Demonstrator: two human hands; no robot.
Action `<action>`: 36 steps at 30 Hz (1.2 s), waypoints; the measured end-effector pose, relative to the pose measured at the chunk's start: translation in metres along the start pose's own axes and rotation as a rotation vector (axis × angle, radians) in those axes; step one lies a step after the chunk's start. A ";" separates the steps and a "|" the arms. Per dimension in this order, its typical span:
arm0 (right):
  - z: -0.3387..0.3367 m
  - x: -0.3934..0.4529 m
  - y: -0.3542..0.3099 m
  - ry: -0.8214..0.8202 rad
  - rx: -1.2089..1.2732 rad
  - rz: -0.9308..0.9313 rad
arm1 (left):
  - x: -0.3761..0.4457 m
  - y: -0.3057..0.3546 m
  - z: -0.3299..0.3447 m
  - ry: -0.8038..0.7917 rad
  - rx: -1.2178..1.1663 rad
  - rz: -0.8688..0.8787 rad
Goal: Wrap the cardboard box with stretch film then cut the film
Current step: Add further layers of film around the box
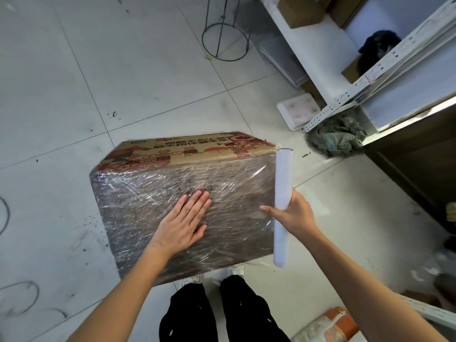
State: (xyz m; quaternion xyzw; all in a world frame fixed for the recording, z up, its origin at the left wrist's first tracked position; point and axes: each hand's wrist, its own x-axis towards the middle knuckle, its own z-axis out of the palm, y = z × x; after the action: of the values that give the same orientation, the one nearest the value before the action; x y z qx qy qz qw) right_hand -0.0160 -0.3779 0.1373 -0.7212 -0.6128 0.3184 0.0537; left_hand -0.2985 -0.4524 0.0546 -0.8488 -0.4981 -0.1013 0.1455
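Observation:
A cardboard box with red print on its far face stands on the tiled floor, its top face covered in layers of shiny stretch film. My left hand lies flat on the filmed top, fingers straight and together. My right hand grips the white stretch film roll at the box's right edge. The roll runs along that edge, and film stretches from it onto the box top. The index finger of that hand points left over the film.
A white metal shelving unit with boxes stands at the right. A rag pile and a white tray lie at its foot. A wire stand stands on the floor behind the box. My legs are just below the box.

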 end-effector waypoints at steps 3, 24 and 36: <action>0.000 -0.003 -0.005 0.054 -0.136 0.124 | -0.001 0.002 -0.001 0.008 0.015 -0.005; -0.005 -0.007 -0.004 0.096 -0.029 0.077 | 0.001 0.003 -0.001 -0.033 0.056 -0.018; -0.006 -0.002 0.013 -0.014 0.319 -0.040 | 0.005 -0.002 -0.002 -0.043 0.036 -0.024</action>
State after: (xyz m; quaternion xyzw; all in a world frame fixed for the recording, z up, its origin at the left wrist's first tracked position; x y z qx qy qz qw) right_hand -0.0016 -0.3805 0.1370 -0.6889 -0.5693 0.4154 0.1694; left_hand -0.2975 -0.4482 0.0584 -0.8420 -0.5130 -0.0758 0.1490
